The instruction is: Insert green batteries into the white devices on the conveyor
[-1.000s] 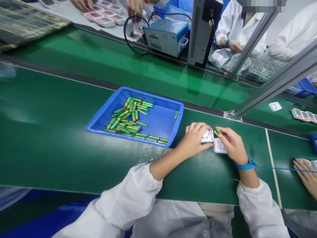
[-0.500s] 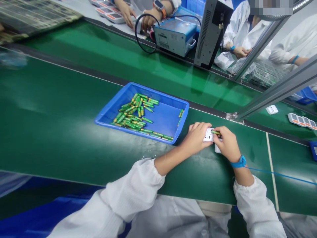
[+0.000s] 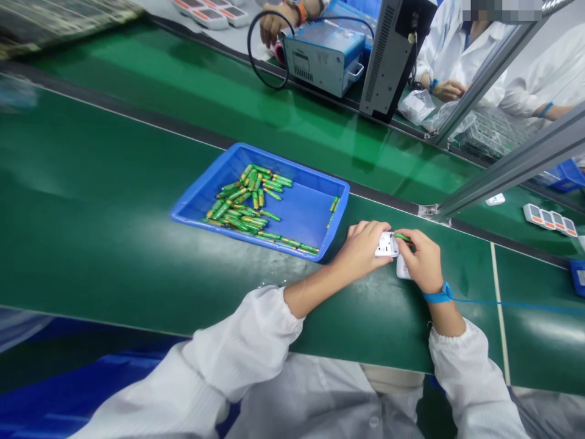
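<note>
White plastic rounded-corner device (image 3: 386, 245), right of centre in frame: gripped in left hand (image 3: 363, 245); best kept steady. Green cylindrical battery (image 3: 402, 237): pinched in right hand (image 3: 424, 257) by device's edge; best held level.

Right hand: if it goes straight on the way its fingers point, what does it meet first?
Probably the white device held by the left hand; whether the gripped green battery touches it is unclear.

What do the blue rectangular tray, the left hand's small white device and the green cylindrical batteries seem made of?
Blue rectangular tray: probably smooth moulded plastic, from its even colour and rounded corners.
Small white device: likely hard, smooth plastic, from its plain white casing.
Green cylindrical batteries: shiny, perhaps film-wrapped metal, judging by highlights.
</note>
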Demonstrator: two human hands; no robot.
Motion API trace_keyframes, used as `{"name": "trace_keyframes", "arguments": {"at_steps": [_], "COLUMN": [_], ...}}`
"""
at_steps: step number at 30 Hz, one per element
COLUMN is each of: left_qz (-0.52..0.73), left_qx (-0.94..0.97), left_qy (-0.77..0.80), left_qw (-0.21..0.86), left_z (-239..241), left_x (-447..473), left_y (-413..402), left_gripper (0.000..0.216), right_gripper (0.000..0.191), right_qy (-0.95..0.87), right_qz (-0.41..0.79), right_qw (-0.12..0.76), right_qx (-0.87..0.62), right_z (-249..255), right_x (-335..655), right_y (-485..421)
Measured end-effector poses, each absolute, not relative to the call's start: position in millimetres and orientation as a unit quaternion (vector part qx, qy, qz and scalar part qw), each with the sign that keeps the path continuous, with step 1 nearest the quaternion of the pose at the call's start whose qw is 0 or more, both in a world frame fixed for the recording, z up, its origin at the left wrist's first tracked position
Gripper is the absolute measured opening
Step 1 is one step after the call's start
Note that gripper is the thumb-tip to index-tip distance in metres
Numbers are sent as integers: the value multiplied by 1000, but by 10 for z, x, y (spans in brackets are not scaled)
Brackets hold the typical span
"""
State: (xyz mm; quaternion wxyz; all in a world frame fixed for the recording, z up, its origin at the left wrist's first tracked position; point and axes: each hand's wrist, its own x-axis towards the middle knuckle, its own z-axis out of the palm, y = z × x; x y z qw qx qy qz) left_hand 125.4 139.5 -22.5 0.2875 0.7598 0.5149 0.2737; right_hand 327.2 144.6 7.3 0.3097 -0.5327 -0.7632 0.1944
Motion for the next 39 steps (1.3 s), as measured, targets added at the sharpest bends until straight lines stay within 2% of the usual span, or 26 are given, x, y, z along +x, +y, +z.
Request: {"name": "trace_keyframes", "arguments": {"at_steps": [6, 11, 17, 20, 30, 33, 39], "left_qz": [273, 277, 271, 266, 271, 279, 272], "left_qx": [757, 758, 761, 761, 765, 765, 760], "left_qy": [517, 514, 524, 526, 519, 516, 522], "left_qw": [292, 290, 271, 273, 266, 265, 277], "left_z": [-217, -219, -231, -215, -192, -191, -181], "left_x": [1262, 1255, 1270, 1276, 1282, 1285, 1283], "left_y": [1399, 1394, 1371, 1367, 1361, 1358, 1372], "left_gripper": [62, 60, 54, 53, 57, 54, 60], "right_gripper": [26, 24, 35, 39, 40, 41, 29], "right_qy": [-735, -783, -821, -826, -799, -799, -803], "right_qz": [225, 175, 142, 134, 98, 129, 170], "right_qw": [337, 299, 225, 214, 252, 252, 276], "right_qx": [-544, -516, -505, -504, -537, -530, -501], "right_z": [87, 68, 8, 7, -35, -14, 102], "right_x": [3259, 3264, 3313, 3339, 3362, 3341, 3426], "right_y": [1452, 1447, 1313, 1238, 1268, 1242, 1095]}}
